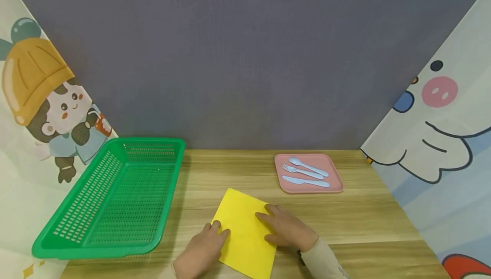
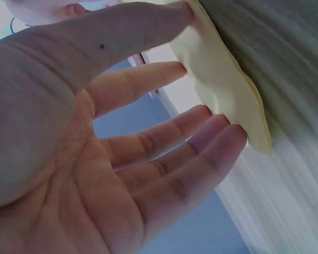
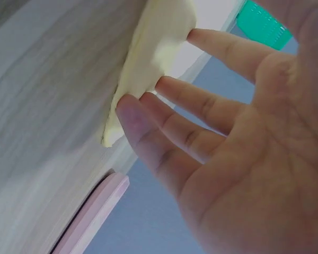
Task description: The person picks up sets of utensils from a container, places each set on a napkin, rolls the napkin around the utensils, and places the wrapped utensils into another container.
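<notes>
You sit at a wooden table (image 1: 368, 223) closed in by a grey back wall (image 1: 245, 57) and cartoon-printed panels on the left and right. A yellow cloth (image 1: 245, 232) lies flat on the near middle of the table, turned so that one corner points to the far side.

Your left hand (image 1: 201, 251) rests on the cloth's left edge, fingers straight and spread rather than gripping. The left wrist view shows those fingertips (image 2: 238, 135) touching the cloth (image 2: 222, 79) with the palm lifted off it.

Your right hand (image 1: 285, 228) lies on the cloth's right edge in the same way: fingers extended, pressing flat, closed around nothing. In the right wrist view its fingertips (image 3: 130, 108) touch the cloth (image 3: 153, 58) near one corner, with the palm raised.

To the left of the cloth a green plastic basket (image 1: 115, 194) stands on the table, its near end tipped a little over the table's left edge. Far and to the right sits a pink tray (image 1: 337, 183), well apart from your hands, with a pale blue spoon (image 1: 307, 166), fork (image 1: 303, 171) and knife (image 1: 304, 181) lying side by side in it.
</notes>
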Motion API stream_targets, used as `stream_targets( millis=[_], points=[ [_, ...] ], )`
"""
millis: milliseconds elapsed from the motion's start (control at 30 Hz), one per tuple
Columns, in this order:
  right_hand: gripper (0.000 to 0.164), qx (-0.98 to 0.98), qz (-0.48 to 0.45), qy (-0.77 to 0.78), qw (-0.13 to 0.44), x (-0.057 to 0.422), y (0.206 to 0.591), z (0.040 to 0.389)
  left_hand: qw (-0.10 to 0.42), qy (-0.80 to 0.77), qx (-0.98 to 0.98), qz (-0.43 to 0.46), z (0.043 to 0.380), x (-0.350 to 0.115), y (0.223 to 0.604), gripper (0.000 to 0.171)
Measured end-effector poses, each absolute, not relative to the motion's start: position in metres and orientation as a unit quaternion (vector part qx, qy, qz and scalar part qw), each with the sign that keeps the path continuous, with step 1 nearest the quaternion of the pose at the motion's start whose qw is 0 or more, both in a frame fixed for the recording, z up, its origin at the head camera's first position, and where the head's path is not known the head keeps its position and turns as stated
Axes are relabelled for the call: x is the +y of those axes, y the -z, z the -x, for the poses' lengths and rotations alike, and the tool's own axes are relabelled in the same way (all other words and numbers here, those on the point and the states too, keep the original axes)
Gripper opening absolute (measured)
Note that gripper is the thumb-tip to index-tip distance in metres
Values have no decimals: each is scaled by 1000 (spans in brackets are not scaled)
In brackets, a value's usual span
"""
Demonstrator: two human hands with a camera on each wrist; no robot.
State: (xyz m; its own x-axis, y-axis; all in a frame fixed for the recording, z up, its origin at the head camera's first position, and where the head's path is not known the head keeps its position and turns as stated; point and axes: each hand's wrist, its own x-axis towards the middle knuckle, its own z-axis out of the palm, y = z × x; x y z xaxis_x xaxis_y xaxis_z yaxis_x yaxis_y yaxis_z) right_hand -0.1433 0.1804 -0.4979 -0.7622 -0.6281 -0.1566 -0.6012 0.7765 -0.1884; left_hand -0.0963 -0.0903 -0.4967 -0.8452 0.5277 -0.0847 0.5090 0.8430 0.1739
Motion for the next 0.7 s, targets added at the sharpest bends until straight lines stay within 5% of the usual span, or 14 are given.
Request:
stream_targets(
  millis=[500, 700],
  points=[
    [66, 948, 296, 66, 97, 175, 500, 136, 53, -86, 962, -255, 108, -89, 494, 37],
    [66, 949, 298, 68, 77, 175, 501, 132, 97, -134, 957, -238, 110, -89, 493, 64]
  ],
)
